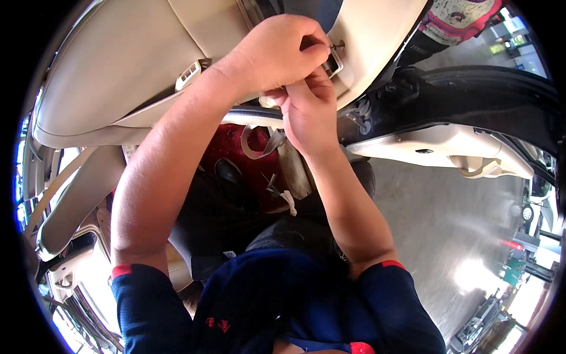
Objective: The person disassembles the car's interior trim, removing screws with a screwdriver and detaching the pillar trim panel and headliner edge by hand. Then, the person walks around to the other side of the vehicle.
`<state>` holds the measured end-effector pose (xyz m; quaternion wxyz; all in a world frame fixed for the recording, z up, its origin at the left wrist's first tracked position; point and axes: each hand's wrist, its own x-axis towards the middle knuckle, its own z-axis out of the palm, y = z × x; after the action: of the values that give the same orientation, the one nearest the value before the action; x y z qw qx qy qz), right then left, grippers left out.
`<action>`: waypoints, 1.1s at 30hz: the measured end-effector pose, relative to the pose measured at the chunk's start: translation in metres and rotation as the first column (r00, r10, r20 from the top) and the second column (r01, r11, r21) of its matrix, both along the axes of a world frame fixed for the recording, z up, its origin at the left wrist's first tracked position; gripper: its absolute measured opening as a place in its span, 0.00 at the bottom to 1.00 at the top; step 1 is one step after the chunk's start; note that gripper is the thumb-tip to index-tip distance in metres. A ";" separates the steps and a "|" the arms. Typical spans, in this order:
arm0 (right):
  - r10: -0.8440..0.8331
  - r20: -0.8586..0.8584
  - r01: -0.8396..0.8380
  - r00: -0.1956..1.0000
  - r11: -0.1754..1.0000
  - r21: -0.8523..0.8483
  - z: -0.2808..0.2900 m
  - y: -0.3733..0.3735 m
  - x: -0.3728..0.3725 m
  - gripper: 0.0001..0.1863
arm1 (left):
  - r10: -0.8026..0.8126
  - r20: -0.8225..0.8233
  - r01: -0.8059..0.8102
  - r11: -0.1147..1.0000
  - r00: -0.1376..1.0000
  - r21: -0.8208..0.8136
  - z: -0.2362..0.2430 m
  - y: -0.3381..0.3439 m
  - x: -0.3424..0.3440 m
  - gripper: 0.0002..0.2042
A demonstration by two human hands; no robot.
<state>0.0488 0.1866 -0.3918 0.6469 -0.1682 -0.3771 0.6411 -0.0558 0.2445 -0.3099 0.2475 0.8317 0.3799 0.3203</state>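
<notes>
Both my hands meet at the upper middle, beside a beige car trim panel [371, 35]. My left hand [277, 50] is closed, thumb and finger pinched together. A small dark pin-like piece [338, 45] shows just past its fingertips; whether they grip it I cannot tell. Below it my right hand [311, 109] is also closed, its fingers curled under the left hand, and whatever they hold is hidden. A pale looped piece [337, 64] sticks out next to the fingertips, against the panel.
A beige car seat [130, 59] with a pale belt guide [190, 75] fills the upper left. An open door [466, 153] stands to the right. On the red floor [265, 183] are a grey strap [259, 148] and small metal parts [273, 184]. Another person [457, 23] is at upper right.
</notes>
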 end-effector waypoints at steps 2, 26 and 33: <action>-0.067 0.027 0.069 0.997 0.993 -0.099 0.001 -0.006 0.001 0.07 | 0.022 0.001 -0.022 0.999 1.000 -0.035 -0.006 0.000 0.001 0.12; -0.099 -0.064 0.096 0.993 0.994 -0.051 0.014 0.000 -0.013 0.04 | 0.120 0.004 -0.120 0.992 0.993 -0.035 0.003 0.006 0.019 0.15; -0.076 -0.012 0.075 0.997 0.994 -0.083 0.018 -0.006 -0.016 0.06 | 0.083 -0.062 -0.089 0.990 0.995 -0.112 0.009 0.006 0.011 0.13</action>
<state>0.0331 0.1810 -0.3736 0.6659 -0.2041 -0.3386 0.6326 -0.0448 0.2509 -0.3010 0.2698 0.8078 0.4402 0.2844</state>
